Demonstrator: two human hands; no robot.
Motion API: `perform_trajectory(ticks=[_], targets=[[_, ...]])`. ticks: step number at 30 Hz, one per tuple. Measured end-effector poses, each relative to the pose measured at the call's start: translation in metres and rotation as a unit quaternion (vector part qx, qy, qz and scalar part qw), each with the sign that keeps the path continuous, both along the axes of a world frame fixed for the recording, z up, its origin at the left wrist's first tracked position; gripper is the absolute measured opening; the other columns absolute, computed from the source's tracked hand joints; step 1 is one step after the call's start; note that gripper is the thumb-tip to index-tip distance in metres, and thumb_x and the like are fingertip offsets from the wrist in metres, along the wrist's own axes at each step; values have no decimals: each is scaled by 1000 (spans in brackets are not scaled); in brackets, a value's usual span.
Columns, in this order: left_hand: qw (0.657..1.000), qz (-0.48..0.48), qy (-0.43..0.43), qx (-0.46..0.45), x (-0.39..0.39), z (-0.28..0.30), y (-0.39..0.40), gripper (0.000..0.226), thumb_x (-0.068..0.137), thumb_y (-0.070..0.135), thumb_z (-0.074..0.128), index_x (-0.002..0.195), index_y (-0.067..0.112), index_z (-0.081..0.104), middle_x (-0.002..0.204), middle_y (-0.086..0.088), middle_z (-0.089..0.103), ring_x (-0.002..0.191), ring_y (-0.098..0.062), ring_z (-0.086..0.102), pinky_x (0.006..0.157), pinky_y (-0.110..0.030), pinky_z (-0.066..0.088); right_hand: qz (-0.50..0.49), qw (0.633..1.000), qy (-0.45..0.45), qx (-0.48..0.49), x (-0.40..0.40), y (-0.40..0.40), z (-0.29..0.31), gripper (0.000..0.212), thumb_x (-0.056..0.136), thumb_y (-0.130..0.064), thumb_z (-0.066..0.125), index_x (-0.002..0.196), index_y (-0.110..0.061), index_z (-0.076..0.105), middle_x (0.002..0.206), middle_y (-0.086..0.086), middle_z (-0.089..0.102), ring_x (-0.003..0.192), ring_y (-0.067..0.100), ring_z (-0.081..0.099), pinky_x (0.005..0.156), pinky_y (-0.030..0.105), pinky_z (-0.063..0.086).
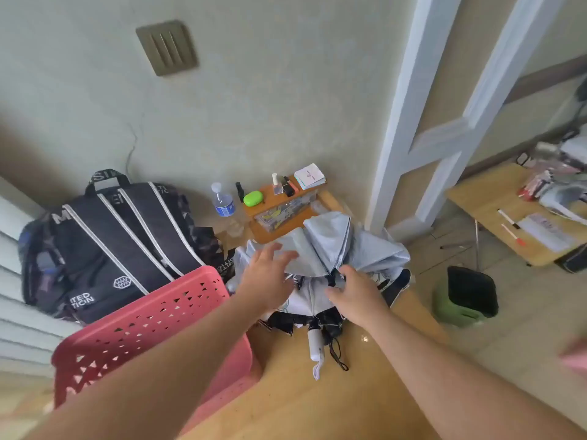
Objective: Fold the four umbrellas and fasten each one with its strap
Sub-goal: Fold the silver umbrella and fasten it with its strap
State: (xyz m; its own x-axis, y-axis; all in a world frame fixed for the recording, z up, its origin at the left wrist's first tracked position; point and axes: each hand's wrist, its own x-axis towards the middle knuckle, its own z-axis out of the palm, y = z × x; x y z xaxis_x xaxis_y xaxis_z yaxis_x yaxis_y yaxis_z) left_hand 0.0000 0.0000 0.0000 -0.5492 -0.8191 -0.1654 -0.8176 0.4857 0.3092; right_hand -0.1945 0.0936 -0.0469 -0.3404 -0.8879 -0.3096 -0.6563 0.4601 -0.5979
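1. A pile of umbrellas (330, 249) lies on a wooden table (317, 401), loosely collapsed and unstrapped; this pile is the landmark for everything below.
2. The top umbrella shows pale silver-blue cloth in rumpled panels; under it there is white cloth with a black edge. How many umbrellas are in the pile cannot be told.
3. A white handle (314, 342) sticks out of the near side of the pile, with a black wrist cord (337, 354) lying just beside it on the table.
4. The left hand (270, 274) reaches over the left part of the pile, fingers spread and straight, fingertips on or just above the silver cloth; real contact cannot be told.
5. The right hand (355, 295) is at the middle of the pile, its fingers curled into the bunched cloth where the panels meet. It seems to grip the cloth, though the fingertips are hidden in the folds.
6. Left of the pile and touching its edge stands a red plastic basket (152, 319) with triangular holes.
7. Behind the basket, further left of the pile, sits a black backpack (117, 246) with white stripes.
8. Beyond the pile, near the wall, are a water bottle (223, 201), a green case (253, 198) and a clear box with a wooden lid (279, 204).
9. Right of the pile, on the floor, stands a green bin (467, 296) with a black liner.
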Motion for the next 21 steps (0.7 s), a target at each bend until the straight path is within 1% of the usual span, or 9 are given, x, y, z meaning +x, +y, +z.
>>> perform_trajectory(ticks=[3, 5, 7, 9, 10, 12, 15, 18, 21], targets=[[988, 23, -136, -68, 3, -14, -31, 86, 92, 31, 67, 161, 43, 17, 171, -9, 7, 157, -40, 7, 127, -55, 12, -37, 998, 50, 16, 10, -13, -11, 77, 89, -63, 60, 143, -21, 27, 108, 8, 57, 93, 31, 62, 70, 42, 54], [983, 18, -179, -35, 9, -28, -44, 95, 90, 26, 67, 162, 44, 6, 172, -10, 3, 158, -42, 6, 128, -57, 13, -56, 996, 68, 30, 17, -16, -19, 94, 89, -64, 62, 155, -30, 5, 110, 11, 58, 95, 33, 64, 66, 40, 51], [984, 23, -179, 10, 12, -43, -48, 94, 92, 22, 64, 161, 46, 5, 168, -8, 19, 151, -39, 29, 118, -56, 38, -64, 995, 72, 37, 19, -23, -25, 107, 89, -60, 66, 159, -31, -9, 109, 12, 62, 94, 34, 66, 63, 39, 48], [989, 38, -142, 27, 11, -51, -54, 80, 95, 22, 56, 159, 47, 14, 148, -4, 48, 121, -30, 59, 92, -47, 59, -63, 995, 70, 39, 19, -32, -29, 115, 88, -57, 70, 160, -32, -17, 103, 12, 67, 89, 33, 69, 61, 38, 49], [992, 45, -118, 19, 11, -56, -58, 72, 97, 22, 53, 157, 47, 24, 135, -3, 59, 106, -26, 65, 83, -43, 62, -61, 995, 65, 45, 19, -36, -32, 117, 89, -56, 71, 159, -33, -20, 101, 11, 68, 87, 33, 69, 61, 39, 51], [996, 36, -78, 9, 9, -61, -59, 54, 99, 25, 54, 149, 44, 46, 118, 0, 70, 88, -22, 66, 77, -38, 61, -52, 997, 43, 46, 17, -42, -40, 116, 90, -49, 70, 158, -35, -22, 97, 9, 68, 81, 30, 69, 62, 40, 56], [999, 28, -17, 12, 7, -67, -63, 41, 98, 33, 65, 139, 38, 62, 122, 4, 73, 97, -20, 68, 88, -36, 59, -58, 997, -28, 49, 6, -49, -59, 94, 91, -29, 64, 159, -35, 0, 96, 7, 63, 80, 28, 65, 68, 44, 61], [1000, 9, 17, 1, 9, -73, -64, 47, 94, 38, 75, 138, 32, 62, 116, 1, 73, 102, -19, 68, 92, -30, 54, -79, 992, -85, 45, 0, -53, -68, 60, 95, -18, 58, 147, -30, 31, 112, 8, 59, 91, 30, 63, 70, 47, 64], [998, -6, 44, -35, 14, -77, -58, 52, 94, 22, 74, 142, 33, 58, 116, -2, 67, 98, -17, 65, 88, -24, 49, -80, 994, -80, 5, -6, -56, -76, 40, 96, -18, 60, 135, -23, 49, 122, 8, 62, 100, 30, 61, 86, 45, 59]])
